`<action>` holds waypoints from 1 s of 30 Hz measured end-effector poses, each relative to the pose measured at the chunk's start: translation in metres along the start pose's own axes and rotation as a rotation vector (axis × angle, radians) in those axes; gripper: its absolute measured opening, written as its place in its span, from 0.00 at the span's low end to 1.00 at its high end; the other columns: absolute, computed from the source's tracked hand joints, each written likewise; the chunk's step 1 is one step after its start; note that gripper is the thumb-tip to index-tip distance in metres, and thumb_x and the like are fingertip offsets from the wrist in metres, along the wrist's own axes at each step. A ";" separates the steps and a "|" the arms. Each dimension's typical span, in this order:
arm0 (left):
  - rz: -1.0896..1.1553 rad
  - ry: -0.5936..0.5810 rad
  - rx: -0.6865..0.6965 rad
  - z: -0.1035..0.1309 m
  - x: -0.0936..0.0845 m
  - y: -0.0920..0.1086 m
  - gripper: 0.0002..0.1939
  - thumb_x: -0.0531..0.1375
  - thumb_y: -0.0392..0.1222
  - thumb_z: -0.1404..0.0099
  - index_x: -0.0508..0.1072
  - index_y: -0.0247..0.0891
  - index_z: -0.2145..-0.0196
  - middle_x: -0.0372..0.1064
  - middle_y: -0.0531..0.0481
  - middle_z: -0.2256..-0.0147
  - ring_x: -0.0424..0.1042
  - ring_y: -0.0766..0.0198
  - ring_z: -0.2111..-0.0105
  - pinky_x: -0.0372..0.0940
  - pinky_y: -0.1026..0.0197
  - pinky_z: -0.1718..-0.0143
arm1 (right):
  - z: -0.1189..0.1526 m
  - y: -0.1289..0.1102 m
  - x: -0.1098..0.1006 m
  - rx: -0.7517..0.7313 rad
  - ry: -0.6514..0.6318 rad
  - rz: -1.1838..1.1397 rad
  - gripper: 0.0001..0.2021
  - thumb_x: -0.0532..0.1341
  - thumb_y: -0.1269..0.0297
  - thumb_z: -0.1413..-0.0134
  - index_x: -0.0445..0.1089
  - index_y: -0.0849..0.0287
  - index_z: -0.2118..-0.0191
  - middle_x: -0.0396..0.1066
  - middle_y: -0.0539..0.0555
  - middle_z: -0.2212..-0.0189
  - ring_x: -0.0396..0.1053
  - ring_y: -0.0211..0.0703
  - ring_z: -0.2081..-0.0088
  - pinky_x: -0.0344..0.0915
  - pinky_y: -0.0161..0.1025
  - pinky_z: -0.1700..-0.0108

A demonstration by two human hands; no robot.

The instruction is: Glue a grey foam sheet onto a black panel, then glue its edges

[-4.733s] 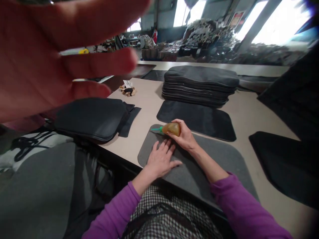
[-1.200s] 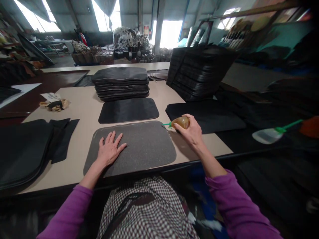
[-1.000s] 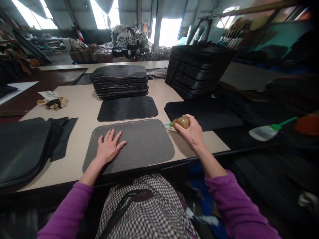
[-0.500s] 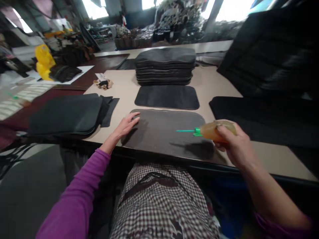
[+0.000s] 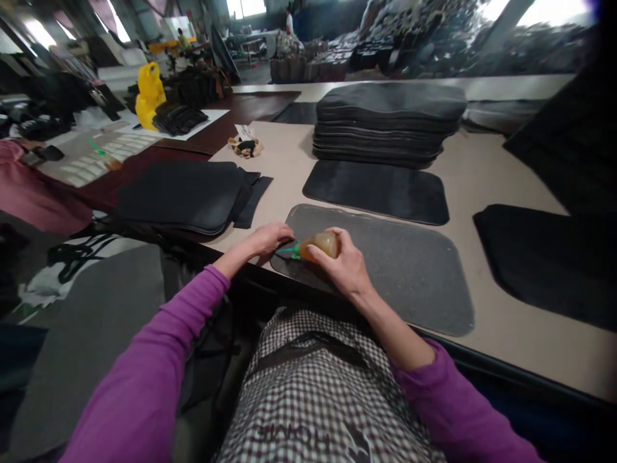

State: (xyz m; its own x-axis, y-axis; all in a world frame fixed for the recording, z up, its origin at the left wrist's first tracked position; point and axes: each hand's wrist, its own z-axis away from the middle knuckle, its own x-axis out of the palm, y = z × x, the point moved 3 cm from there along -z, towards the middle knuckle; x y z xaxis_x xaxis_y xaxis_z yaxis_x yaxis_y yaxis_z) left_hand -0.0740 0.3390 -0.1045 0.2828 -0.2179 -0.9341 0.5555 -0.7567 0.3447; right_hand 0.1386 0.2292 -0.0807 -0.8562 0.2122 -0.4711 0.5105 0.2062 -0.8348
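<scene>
My right hand [image 5: 348, 262] is closed around a squeeze bottle [image 5: 322, 247] of amber liquid, held on its side. Its thin green nozzle points left, low over the left end of a grey panel with rounded corners [image 5: 400, 263]. At that panel's left edge is my left hand [image 5: 272, 239], its fingers bent together and touching the edge; the thumb is hidden. The nozzle tip comes close under the left fingers. Just behind the grey panel lies a single black panel [image 5: 376, 191] of similar shape.
A tall stack of black panels [image 5: 385, 125] stands at the back. More panels lie in a pile at left [image 5: 186, 196] and at right [image 5: 549, 263]. A second bottle with a green nozzle [image 5: 108, 157], a yellow object [image 5: 150, 96] and crumpled scraps [image 5: 247, 146] are further left.
My right hand has carried the bottle leftward across the grey panel to its left end. My left fingers, earlier spread on the panel, are now bent at its edge. The view has turned.
</scene>
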 end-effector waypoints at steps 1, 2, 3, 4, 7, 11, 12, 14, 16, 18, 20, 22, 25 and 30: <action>-0.001 -0.002 0.002 0.000 0.000 0.000 0.16 0.56 0.32 0.31 0.82 0.38 0.52 0.79 0.42 0.52 0.77 0.57 0.52 0.70 0.57 0.47 | -0.002 -0.001 0.004 -0.027 0.018 0.018 0.29 0.67 0.39 0.50 0.68 0.54 0.50 0.76 0.58 0.55 0.74 0.56 0.57 0.71 0.53 0.51; -0.004 -0.005 0.003 0.001 0.000 0.001 0.17 0.56 0.31 0.32 0.82 0.38 0.51 0.79 0.42 0.51 0.77 0.57 0.52 0.70 0.57 0.47 | -0.004 -0.001 0.007 -0.055 0.032 0.034 0.29 0.67 0.39 0.49 0.67 0.54 0.50 0.76 0.59 0.54 0.74 0.57 0.55 0.71 0.53 0.49; -0.009 -0.007 0.001 0.002 0.000 0.000 0.17 0.56 0.31 0.32 0.81 0.38 0.51 0.79 0.42 0.51 0.77 0.57 0.51 0.70 0.57 0.47 | -0.005 -0.001 0.009 -0.078 0.040 0.049 0.29 0.67 0.39 0.49 0.67 0.54 0.49 0.75 0.60 0.53 0.74 0.57 0.54 0.70 0.53 0.48; -0.014 -0.009 -0.003 0.002 0.000 0.000 0.17 0.56 0.32 0.31 0.81 0.38 0.51 0.79 0.43 0.50 0.76 0.58 0.51 0.70 0.58 0.47 | -0.004 -0.001 0.011 -0.093 0.042 0.063 0.28 0.66 0.40 0.48 0.67 0.55 0.49 0.75 0.60 0.52 0.74 0.57 0.53 0.70 0.53 0.48; -0.025 -0.005 -0.019 0.002 0.002 -0.001 0.15 0.57 0.37 0.29 0.81 0.38 0.51 0.79 0.43 0.49 0.76 0.57 0.49 0.69 0.57 0.44 | -0.001 -0.002 0.012 -0.103 0.017 0.079 0.27 0.66 0.41 0.47 0.67 0.54 0.49 0.75 0.59 0.52 0.74 0.57 0.54 0.70 0.52 0.48; -0.031 -0.004 -0.024 0.002 0.005 -0.003 0.15 0.61 0.43 0.29 0.81 0.36 0.50 0.77 0.40 0.46 0.75 0.55 0.46 0.67 0.55 0.40 | 0.007 -0.006 0.007 -0.116 -0.044 0.071 0.26 0.66 0.43 0.46 0.67 0.54 0.49 0.75 0.58 0.53 0.74 0.57 0.54 0.71 0.52 0.49; -0.033 -0.002 -0.024 0.003 0.006 -0.003 0.15 0.61 0.44 0.29 0.81 0.36 0.49 0.77 0.40 0.46 0.74 0.54 0.46 0.66 0.54 0.40 | 0.009 -0.008 0.004 -0.126 -0.061 0.071 0.25 0.66 0.44 0.46 0.67 0.54 0.49 0.76 0.58 0.53 0.75 0.56 0.54 0.71 0.52 0.49; -0.045 0.003 -0.030 0.004 0.007 -0.004 0.15 0.62 0.44 0.30 0.81 0.37 0.49 0.77 0.41 0.46 0.74 0.54 0.45 0.67 0.53 0.40 | 0.012 -0.010 -0.002 -0.154 -0.088 0.076 0.24 0.66 0.45 0.44 0.67 0.54 0.49 0.76 0.58 0.54 0.75 0.56 0.55 0.71 0.52 0.49; -0.060 0.008 -0.040 0.004 0.008 -0.005 0.15 0.63 0.44 0.30 0.81 0.39 0.49 0.77 0.42 0.46 0.74 0.54 0.45 0.67 0.52 0.40 | 0.014 -0.011 -0.012 -0.189 -0.104 0.087 0.23 0.66 0.46 0.44 0.67 0.53 0.48 0.75 0.58 0.53 0.75 0.56 0.54 0.72 0.53 0.49; -0.061 0.015 -0.047 0.005 0.009 -0.005 0.14 0.63 0.44 0.30 0.81 0.39 0.49 0.77 0.42 0.46 0.74 0.53 0.45 0.67 0.52 0.40 | 0.017 -0.010 -0.022 -0.221 -0.119 0.105 0.24 0.66 0.46 0.43 0.67 0.53 0.47 0.75 0.58 0.52 0.74 0.57 0.52 0.71 0.54 0.47; -0.049 0.025 -0.052 0.005 0.009 -0.006 0.14 0.63 0.44 0.30 0.81 0.38 0.50 0.77 0.42 0.45 0.73 0.53 0.44 0.67 0.51 0.40 | 0.019 -0.008 -0.034 -0.242 -0.151 0.125 0.24 0.66 0.46 0.43 0.67 0.53 0.47 0.75 0.58 0.50 0.74 0.57 0.51 0.71 0.54 0.46; -0.039 0.032 -0.058 0.006 0.010 -0.007 0.14 0.63 0.45 0.30 0.81 0.39 0.50 0.77 0.42 0.45 0.74 0.53 0.45 0.67 0.51 0.40 | 0.022 -0.004 -0.045 -0.254 -0.186 0.138 0.23 0.66 0.47 0.42 0.67 0.53 0.46 0.74 0.58 0.50 0.74 0.56 0.50 0.71 0.54 0.46; -0.036 0.036 -0.066 0.006 0.011 -0.009 0.14 0.63 0.45 0.31 0.81 0.39 0.50 0.77 0.43 0.45 0.74 0.54 0.45 0.67 0.51 0.40 | 0.028 0.002 -0.064 -0.260 -0.208 0.150 0.24 0.66 0.47 0.42 0.67 0.53 0.45 0.74 0.57 0.48 0.74 0.56 0.49 0.71 0.53 0.45; -0.037 0.028 -0.089 0.008 0.011 -0.012 0.15 0.62 0.45 0.30 0.80 0.39 0.48 0.76 0.43 0.44 0.73 0.54 0.43 0.66 0.50 0.38 | 0.039 0.010 -0.099 -0.219 -0.206 0.192 0.24 0.65 0.45 0.42 0.67 0.53 0.46 0.74 0.58 0.49 0.74 0.57 0.50 0.71 0.54 0.46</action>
State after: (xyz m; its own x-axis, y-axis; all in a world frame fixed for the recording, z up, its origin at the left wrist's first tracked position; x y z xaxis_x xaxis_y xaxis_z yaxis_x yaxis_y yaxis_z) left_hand -0.0834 0.3409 -0.1199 0.2818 -0.1725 -0.9438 0.6328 -0.7060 0.3180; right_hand 0.2251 0.1730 -0.0540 -0.7301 0.0746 -0.6793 0.6493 0.3855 -0.6556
